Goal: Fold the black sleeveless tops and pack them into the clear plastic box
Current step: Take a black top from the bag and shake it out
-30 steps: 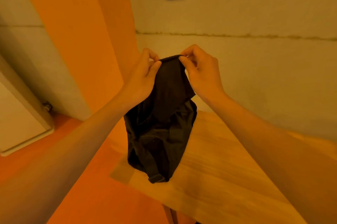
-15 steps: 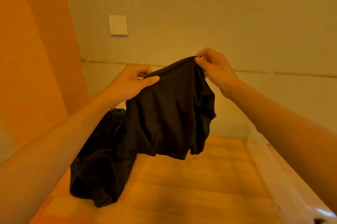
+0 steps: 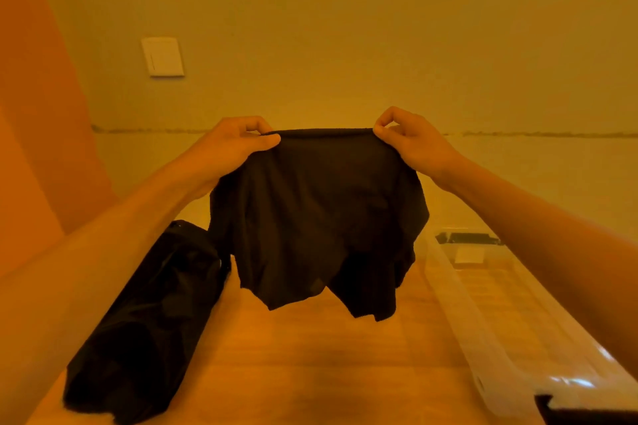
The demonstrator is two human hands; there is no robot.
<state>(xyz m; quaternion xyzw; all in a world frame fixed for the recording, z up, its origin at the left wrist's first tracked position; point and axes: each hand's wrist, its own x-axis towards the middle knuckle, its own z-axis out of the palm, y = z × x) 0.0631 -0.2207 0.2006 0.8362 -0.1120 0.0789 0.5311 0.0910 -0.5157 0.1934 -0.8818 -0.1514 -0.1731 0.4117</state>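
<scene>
A black sleeveless top hangs in the air above the wooden table, stretched flat along its upper edge. My left hand pinches the left end of that edge and my right hand pinches the right end. Its lower part dangles crumpled, clear of the tabletop. A heap of more black tops lies on the table at the left, under my left forearm. The clear plastic box stands on the table at the right, partly hidden by my right arm.
A plain wall rises just behind the table, with a white switch plate on it. An orange wall closes in on the left. A black clip sits at the box's far end, another dark part at its near corner.
My hands have moved apart and level, pulling the top's upper edge taut and straight. The view has swung to the right, bringing the plastic box and the heap of tops into sight.
</scene>
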